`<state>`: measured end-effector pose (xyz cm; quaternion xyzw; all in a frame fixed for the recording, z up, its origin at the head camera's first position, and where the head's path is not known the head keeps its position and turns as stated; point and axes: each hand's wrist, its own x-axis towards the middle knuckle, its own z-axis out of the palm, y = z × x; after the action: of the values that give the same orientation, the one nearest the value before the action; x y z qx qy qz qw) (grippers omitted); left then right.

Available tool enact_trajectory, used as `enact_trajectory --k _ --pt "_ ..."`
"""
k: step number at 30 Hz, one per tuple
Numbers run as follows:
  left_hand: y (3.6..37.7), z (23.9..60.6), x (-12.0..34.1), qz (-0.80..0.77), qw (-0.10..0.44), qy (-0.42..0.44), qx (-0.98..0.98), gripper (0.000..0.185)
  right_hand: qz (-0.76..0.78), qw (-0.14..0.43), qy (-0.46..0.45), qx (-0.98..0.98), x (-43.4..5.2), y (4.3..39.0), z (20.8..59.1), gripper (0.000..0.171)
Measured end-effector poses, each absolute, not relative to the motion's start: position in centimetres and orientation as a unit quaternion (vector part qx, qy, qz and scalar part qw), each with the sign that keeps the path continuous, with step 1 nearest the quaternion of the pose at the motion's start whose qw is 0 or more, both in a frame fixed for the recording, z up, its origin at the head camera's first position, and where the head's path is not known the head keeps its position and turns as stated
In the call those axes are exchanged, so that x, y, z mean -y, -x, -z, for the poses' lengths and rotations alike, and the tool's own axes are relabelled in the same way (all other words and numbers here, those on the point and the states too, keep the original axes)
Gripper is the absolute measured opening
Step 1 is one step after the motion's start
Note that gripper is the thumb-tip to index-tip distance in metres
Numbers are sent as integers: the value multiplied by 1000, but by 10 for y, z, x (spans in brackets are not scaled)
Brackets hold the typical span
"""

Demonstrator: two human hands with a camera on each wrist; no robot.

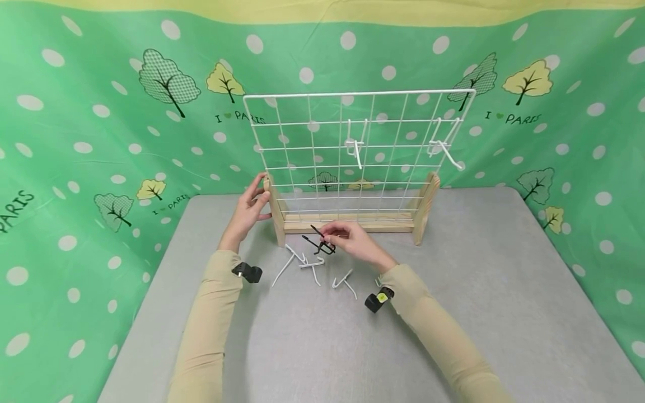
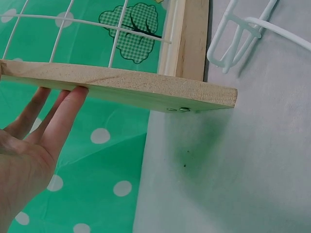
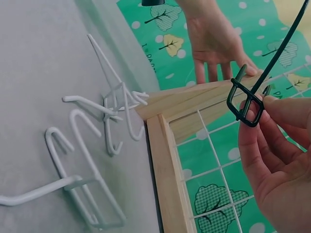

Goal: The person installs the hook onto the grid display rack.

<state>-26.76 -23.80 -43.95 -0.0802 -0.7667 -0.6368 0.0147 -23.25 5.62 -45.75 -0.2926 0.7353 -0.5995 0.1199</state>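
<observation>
A white wire grid panel (image 1: 353, 151) stands upright in a wooden base (image 1: 347, 223) at the back of the grey table. Two white hooks (image 1: 355, 148) hang on it. My left hand (image 1: 250, 210) rests straight fingers (image 2: 63, 116) against the base's left wooden foot (image 2: 126, 90). My right hand (image 1: 350, 238) pinches a black wire hook (image 1: 319, 242) (image 3: 250, 99) just in front of the base, a little above the table. Several loose white hooks (image 1: 307, 266) (image 3: 92, 141) lie on the table below the hands.
The grey table (image 1: 504, 291) is backed by a green dotted cloth (image 1: 101, 112) that falls close behind the grid and along the left edge. Black wrist cameras (image 1: 248, 272) sit on both sleeves.
</observation>
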Motion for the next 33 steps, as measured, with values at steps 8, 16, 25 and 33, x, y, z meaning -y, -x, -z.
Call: enact_trajectory --k 8,16,25,33 --pt "267 439 238 629 26 87 772 59 611 94 305 -725 -52 236 450 22" --pt "268 440 239 634 17 77 769 58 605 87 297 -734 -50 241 433 21" --pt "258 424 233 641 4 76 764 57 609 54 304 -731 -47 248 418 22" --pt "249 412 228 639 1 77 765 56 614 41 305 -727 -40 251 407 21"
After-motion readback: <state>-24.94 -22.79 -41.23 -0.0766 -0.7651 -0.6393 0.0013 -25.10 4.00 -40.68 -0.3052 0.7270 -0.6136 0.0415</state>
